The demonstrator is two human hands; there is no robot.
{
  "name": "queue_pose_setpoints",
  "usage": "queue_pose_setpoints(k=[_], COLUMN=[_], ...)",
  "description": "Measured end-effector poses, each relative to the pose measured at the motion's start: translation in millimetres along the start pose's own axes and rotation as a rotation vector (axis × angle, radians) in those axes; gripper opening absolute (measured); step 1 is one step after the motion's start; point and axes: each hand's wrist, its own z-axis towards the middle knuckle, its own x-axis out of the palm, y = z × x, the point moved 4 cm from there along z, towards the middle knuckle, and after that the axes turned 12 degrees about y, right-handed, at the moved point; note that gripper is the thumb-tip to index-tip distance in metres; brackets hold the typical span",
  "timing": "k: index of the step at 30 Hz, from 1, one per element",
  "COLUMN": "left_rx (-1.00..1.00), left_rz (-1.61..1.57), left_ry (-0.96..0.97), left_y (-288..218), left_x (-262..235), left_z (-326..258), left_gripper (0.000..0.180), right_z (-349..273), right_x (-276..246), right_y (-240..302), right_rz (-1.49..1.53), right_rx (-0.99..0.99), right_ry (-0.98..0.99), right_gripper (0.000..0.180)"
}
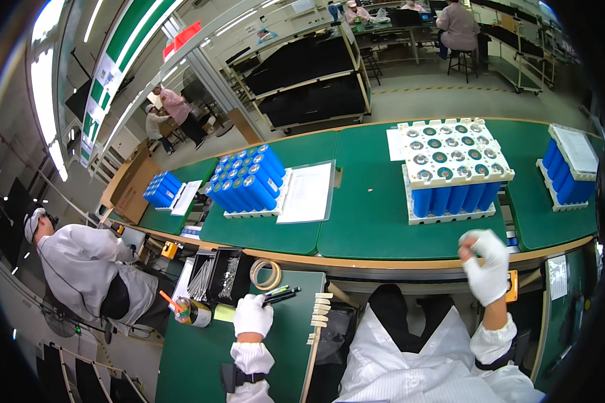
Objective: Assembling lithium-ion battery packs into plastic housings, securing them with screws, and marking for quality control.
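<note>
My left hand (253, 316), in a white glove, is over the green side table beside several pens. Its fingers are drawn together at the near end of a black pen (284, 295), and part of the grip is hidden. My right hand (487, 266), gloved with bare fingertips, is raised at the bench's front edge, fingers bent and apart from the thumb, nothing visible between them. Beyond it stands a battery pack of blue cylindrical cells (450, 199), with a white holder (454, 153) on top and another below.
Further packs of blue cells (245, 185) stand left and right on the green bench (366, 221). By my left hand are a tape roll (265, 274), black bins (229, 275) of small metal parts and cable ties, and a jar (193, 313). A co-worker (87, 269) sits left.
</note>
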Motion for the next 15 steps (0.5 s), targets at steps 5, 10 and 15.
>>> queue_pose_setpoints(k=[5, 10, 15], left_rx=[0.151, 0.118, 0.250], left_rz=[0.329, 0.430, -0.188], left_ry=[0.148, 0.267, 0.207], left_y=[-25.4, -12.8, -17.4], left_x=[0.6, 12.8, -9.8], left_z=[28.0, 22.1, 1.3], left_gripper=[0.018, 0.023, 0.020], right_z=[-33.0, -47.2, -50.9], right_x=[5.4, 5.2, 7.9], right_y=[-16.3, -33.9, -31.0], right_rz=[0.076, 0.025, 0.015], right_rx=[0.097, 0.201, 0.232], right_ry=[0.050, 0.073, 0.070], right_gripper=[0.012, 0.008, 0.008])
